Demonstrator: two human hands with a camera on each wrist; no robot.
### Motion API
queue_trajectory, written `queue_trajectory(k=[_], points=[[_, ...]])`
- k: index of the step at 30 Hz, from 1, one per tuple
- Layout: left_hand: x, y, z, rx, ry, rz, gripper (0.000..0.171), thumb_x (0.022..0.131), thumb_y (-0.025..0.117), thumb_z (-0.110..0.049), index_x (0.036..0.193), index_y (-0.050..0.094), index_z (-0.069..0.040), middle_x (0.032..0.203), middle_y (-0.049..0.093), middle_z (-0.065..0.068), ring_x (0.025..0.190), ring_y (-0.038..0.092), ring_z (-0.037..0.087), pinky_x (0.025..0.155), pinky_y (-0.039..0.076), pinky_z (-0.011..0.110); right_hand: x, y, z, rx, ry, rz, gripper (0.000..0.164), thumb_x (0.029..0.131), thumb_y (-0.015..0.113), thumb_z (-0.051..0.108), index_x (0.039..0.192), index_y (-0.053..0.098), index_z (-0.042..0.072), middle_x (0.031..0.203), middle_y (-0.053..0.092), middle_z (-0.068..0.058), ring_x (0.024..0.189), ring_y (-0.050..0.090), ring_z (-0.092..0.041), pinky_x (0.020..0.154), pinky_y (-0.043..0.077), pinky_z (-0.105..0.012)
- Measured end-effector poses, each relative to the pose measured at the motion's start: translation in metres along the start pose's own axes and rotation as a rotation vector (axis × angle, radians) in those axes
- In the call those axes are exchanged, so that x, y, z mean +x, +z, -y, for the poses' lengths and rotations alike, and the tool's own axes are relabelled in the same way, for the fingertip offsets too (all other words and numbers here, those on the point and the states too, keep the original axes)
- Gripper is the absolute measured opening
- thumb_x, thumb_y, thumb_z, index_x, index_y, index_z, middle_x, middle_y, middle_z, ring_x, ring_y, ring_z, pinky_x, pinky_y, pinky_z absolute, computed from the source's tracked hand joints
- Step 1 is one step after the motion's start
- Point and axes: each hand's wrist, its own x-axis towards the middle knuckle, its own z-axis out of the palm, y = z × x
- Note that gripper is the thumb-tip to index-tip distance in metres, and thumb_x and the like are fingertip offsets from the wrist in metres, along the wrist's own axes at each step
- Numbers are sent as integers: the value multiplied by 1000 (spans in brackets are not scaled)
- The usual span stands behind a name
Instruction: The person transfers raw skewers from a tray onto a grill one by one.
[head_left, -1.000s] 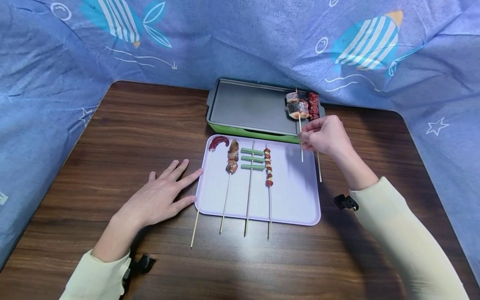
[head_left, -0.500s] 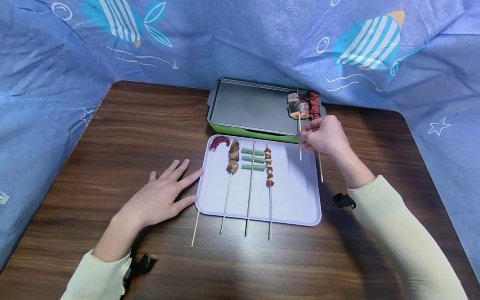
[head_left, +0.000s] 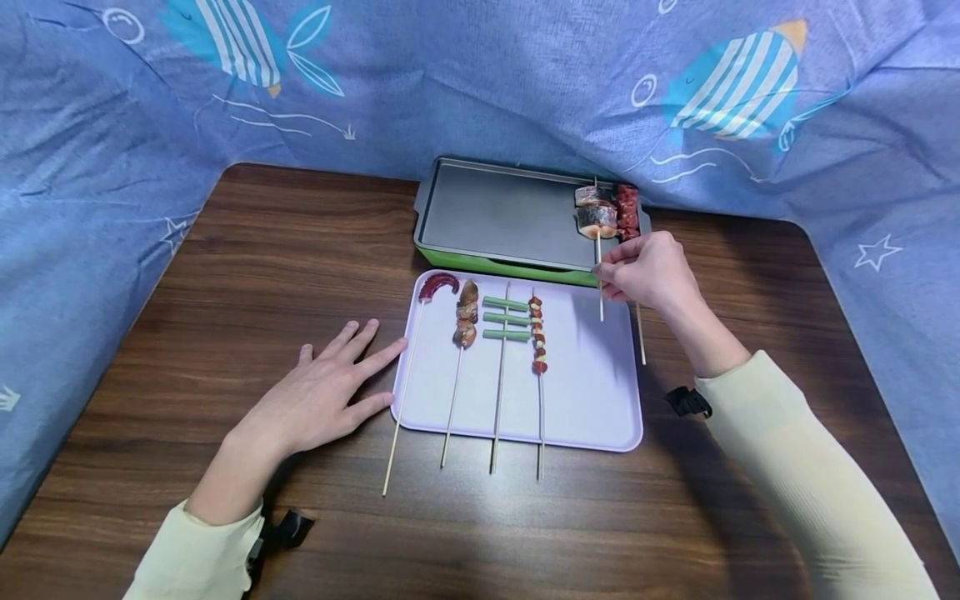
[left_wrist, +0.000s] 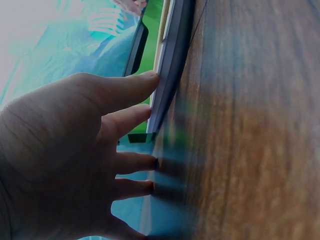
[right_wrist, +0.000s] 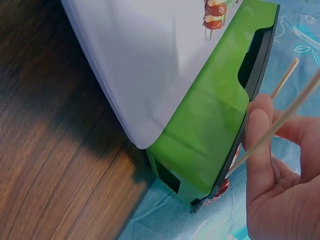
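My right hand pinches the stick of a fish skewer between thumb and fingers. Its dark-skinned fish chunks lie over the right end of the grill plate, beside a red meat skewer. In the right wrist view, the pinched stick shows at the fingertips. My left hand rests with spread fingers on the table, thumb and index touching the left rim of the lilac tray. On that tray lie a tentacle skewer, a brown meat skewer, a green stalk skewer and a red-and-yellow skewer.
The grill's green base stands right behind the tray. Skewer sticks overhang the tray's front edge. A blue fish-print cloth hangs behind the brown wooden table.
The lower end of the fish skewer's stick has shifted slightly left with my right hand. My left hand keeps its place at the tray rim.
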Motion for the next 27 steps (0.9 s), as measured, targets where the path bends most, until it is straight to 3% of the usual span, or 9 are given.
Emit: queue_trajectory(k=[10, 14, 19, 27], points=[[0, 0, 0, 4, -4, 5, 65, 98, 48, -55, 156, 24, -36, 162, 18, 14, 148, 11, 37, 97, 19, 80, -4, -3, 3, -8, 13, 24, 29, 89, 72, 21, 101, 71, -6, 71, 71, -12, 67, 72, -27, 63, 59, -39], [0, 1, 0, 1, -3, 7, 65, 98, 47, -56, 156, 23, -36, 162, 18, 14, 148, 11, 37, 97, 19, 80, -10, -6, 4, -14, -16, 6, 31, 89, 73, 24, 101, 72, -5, 71, 71, -11, 65, 72, -25, 62, 58, -39], [0, 1, 1, 3, -2, 12, 66, 98, 48, -56, 156, 23, -36, 162, 18, 14, 148, 11, 37, 97, 19, 80, -24, -12, 9, -58, -79, -27, 32, 89, 73, 29, 99, 73, -1, 68, 71, -9, 58, 70, -17, 59, 58, -33], [1, -1, 2, 7, 1, 18, 66, 98, 48, -56, 156, 23, -35, 162, 17, 15, 148, 12, 38, 97, 19, 80, -62, -12, 16, -104, -197, -61, 26, 90, 73, 29, 95, 76, 3, 70, 71, -6, 59, 69, -18, 53, 54, -25]])
